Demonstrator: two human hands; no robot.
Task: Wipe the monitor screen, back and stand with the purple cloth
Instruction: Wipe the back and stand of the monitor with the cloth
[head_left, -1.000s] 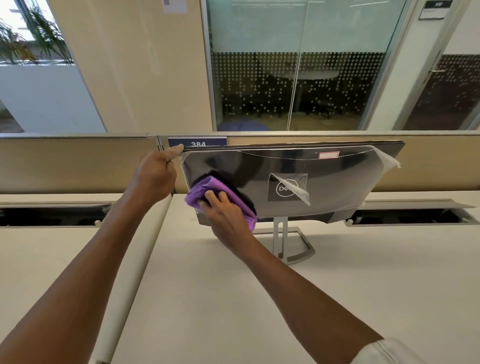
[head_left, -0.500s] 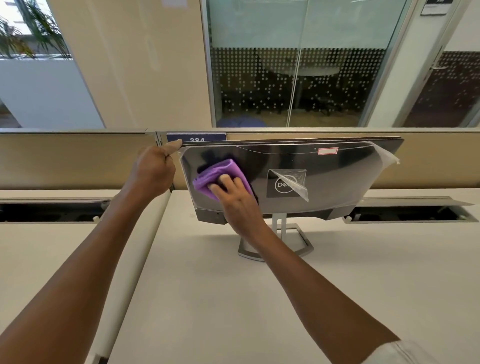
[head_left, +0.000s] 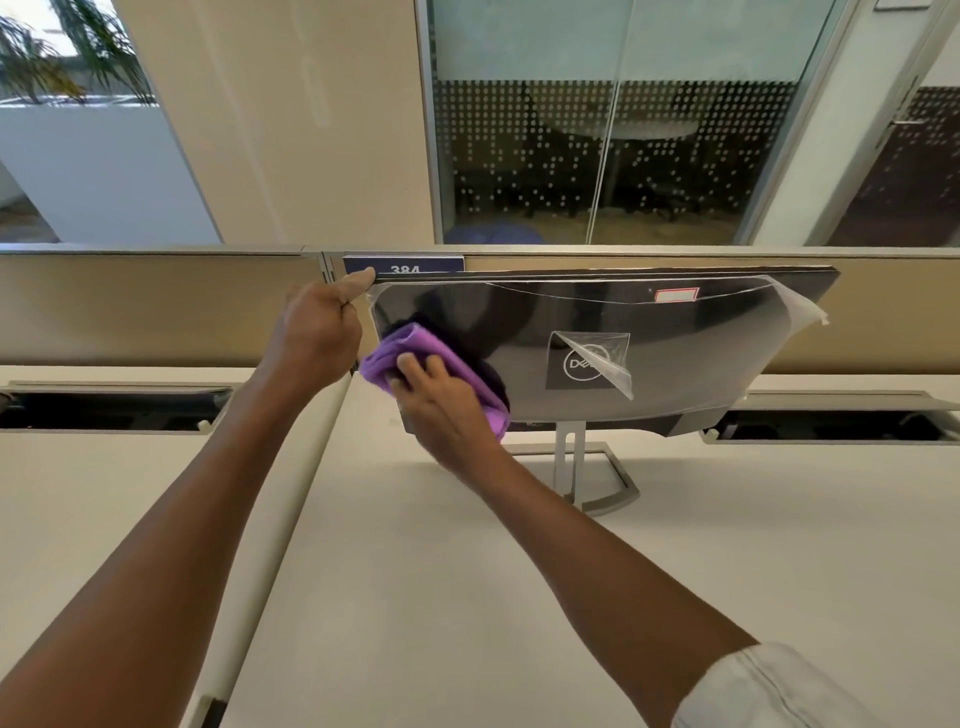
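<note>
The monitor stands on the desk with its glossy dark back turned to me, a peeling clear film over the logo. Its silver stand shows below. My left hand grips the monitor's upper left corner, thumb along the top edge. My right hand presses the bunched purple cloth against the lower left of the back, fingers curled over the cloth. The screen side faces away and is hidden.
The beige desk stretches toward me. A tan partition with a blue number plate runs behind the monitor. Open cable troughs lie left and right. Glass walls rise beyond.
My right hand slid the cloth up the back's left side, then down again to the lower left corner. My left hand kept its grip on the top corner.
</note>
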